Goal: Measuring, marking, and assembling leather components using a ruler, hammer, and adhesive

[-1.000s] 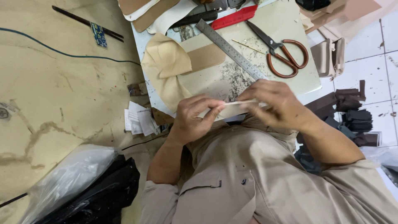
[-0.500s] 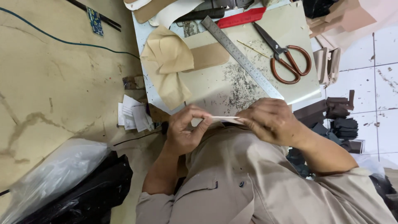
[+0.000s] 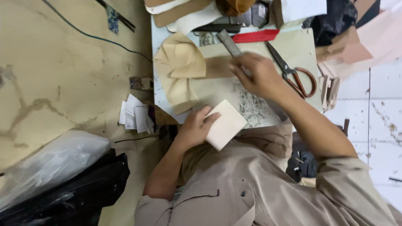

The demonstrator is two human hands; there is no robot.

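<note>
Head view, looking straight down: the small cream-white rectangular piece of stiff material (image 3: 226, 124) now lies flat at the near edge of the pale scuffed cutting board (image 3: 301, 46), just below the middle of the frame, with one corner hanging over the person's lap. Half a second ago both hands pinched it in the air above the lap; now only the left hand (image 3: 196, 126) is on it, fingers curled over its left edge and thumb under, grasping it loosely against the board.

The right hand (image 3: 256, 74) has let go and moved up toward the centre top of the frame, where it lies with fingers bent over the long grey metal ruler (image 3: 228, 41); whether they are closed around the ruler or only pressing on it I cannot tell. By my reading, folding or creasing has given way to measuring or cutting, with the piece laid down ready for the ruler.

Just right of that hand lie the scissors with brown handles (image 3: 297, 75). Left of it sits a crumpled tan sheet of soft material (image 3: 180, 67), and above it a red flat strip (image 3: 255, 36). At lower left are a clear plastic bag (image 3: 50, 163) and a black bag (image 3: 75, 196).
</note>
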